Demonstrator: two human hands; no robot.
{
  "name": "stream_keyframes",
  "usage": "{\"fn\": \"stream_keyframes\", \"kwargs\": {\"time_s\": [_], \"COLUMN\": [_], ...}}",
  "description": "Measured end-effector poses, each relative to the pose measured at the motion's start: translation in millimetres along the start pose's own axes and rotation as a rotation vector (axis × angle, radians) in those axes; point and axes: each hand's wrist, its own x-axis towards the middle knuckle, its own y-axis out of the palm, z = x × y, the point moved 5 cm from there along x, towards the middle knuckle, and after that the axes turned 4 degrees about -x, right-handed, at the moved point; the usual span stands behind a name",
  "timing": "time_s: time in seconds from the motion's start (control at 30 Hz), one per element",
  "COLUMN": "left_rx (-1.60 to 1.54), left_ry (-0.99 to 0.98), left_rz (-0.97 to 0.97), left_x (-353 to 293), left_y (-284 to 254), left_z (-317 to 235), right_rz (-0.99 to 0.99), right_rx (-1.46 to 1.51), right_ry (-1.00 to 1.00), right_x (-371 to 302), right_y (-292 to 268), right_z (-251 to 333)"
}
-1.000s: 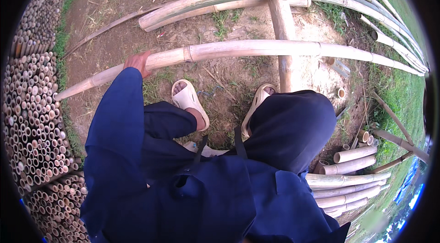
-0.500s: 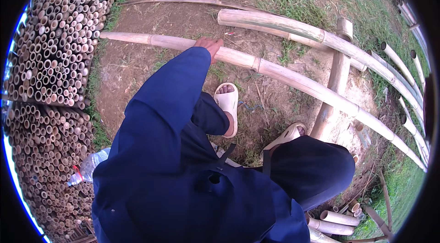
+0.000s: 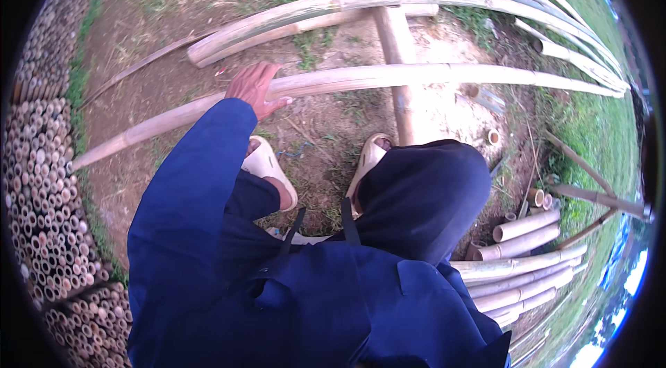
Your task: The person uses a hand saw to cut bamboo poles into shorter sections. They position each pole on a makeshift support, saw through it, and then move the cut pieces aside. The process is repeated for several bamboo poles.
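A long pale bamboo pole runs across in front of me, its left end reaching toward the stacked bamboo and its right part lying over a thick support log. My left hand lies over the pole left of the log, fingers across its far side and thumb on the near side, closed around it from above. How firmly it grips does not show. My right hand is out of view. Beyond the pole, a thicker bamboo pole also rests across the log.
Cut bamboo ends fill a tall stack on the left. More poles lie at the far right. Short bamboo pieces and longer poles lie near my right side. My sandalled feet stand on bare earth.
The view has swung to the right, bringing more poles on that side into sight. My left hand stays on the same pole, its thumb now showing on the near side.
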Motion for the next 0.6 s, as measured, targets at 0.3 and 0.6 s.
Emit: {"fn": "stream_keyframes", "kwargs": {"time_s": [0.3,0.6], "left_rx": [-0.070,-0.301], "left_ry": [0.093,-0.137], "left_rz": [0.038,0.285], "left_x": [130.3,157.6], "left_y": [91.4,120.3], "left_z": [-128.9,-135.3], "right_rz": [-0.032,-0.042], "right_rx": [0.069,0.099], "right_ry": [0.109,0.114], "right_x": [-21.8,-26.3], "right_y": [2.2,0.1], "right_z": [-25.1,-40.2]}}
